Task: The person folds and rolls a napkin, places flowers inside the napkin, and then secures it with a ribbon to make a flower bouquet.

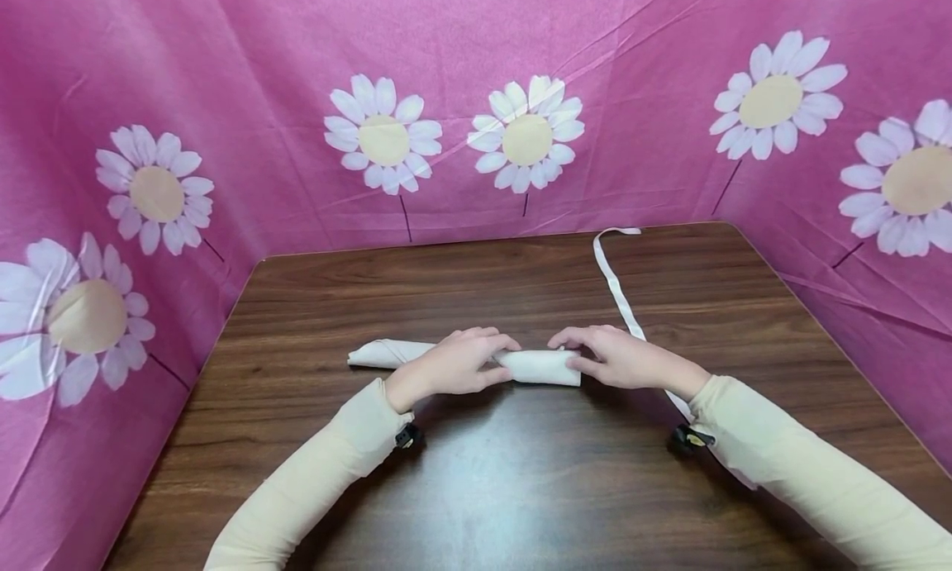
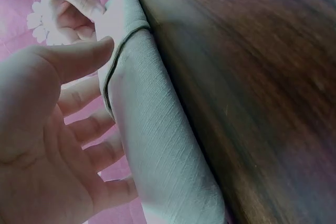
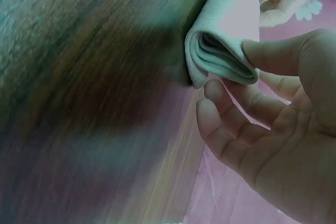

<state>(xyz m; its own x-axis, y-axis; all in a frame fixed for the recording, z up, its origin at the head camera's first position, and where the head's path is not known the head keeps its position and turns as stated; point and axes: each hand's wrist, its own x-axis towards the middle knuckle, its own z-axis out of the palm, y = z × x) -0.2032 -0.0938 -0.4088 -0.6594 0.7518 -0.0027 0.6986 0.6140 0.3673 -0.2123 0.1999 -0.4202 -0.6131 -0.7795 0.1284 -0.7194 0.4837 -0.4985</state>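
A long roll of pale cloth (image 1: pixel 543 368) lies crosswise on the table, its left part sticking out past the left hand. A thin dark edging runs round it in the left wrist view. My left hand (image 1: pixel 461 360) spans the roll near its middle, thumb on the near side and fingers on the far side. At the right end, my right hand (image 1: pixel 628 356) pinches the cloth between thumb and fingers. Folded layers show in that open end (image 3: pixel 220 56) in the right wrist view.
A white strap (image 1: pixel 617 286) runs from the back edge of the brown wooden table (image 1: pixel 335 282) toward the front, passing under the right forearm. Pink cloth (image 1: pixel 461 26) with white daisies hangs around the back and sides.
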